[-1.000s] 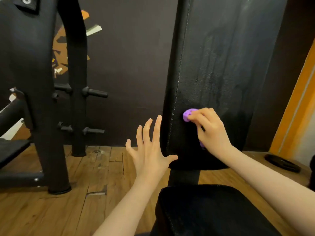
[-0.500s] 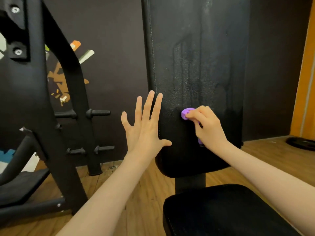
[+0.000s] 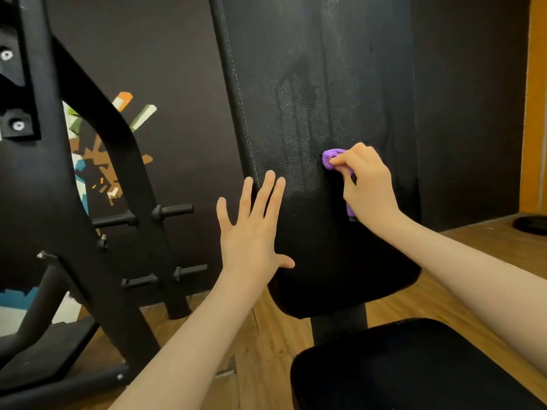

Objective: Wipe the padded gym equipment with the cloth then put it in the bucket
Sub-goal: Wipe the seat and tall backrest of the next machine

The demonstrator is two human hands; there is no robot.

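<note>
A: Two hands in view. Right hand bunches the purple cloth against the upright back pad; left hand is spread flat, holding nothing, at the pad's left edge.

B: Step?

A: Wiping, judged midway: streaks show above. Next: wipe further, then the seat pad. No bucket visible.

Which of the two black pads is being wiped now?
The upright back pad: the right hand presses the purple cloth against it. The seat pad below lies flat, untouched.
</note>
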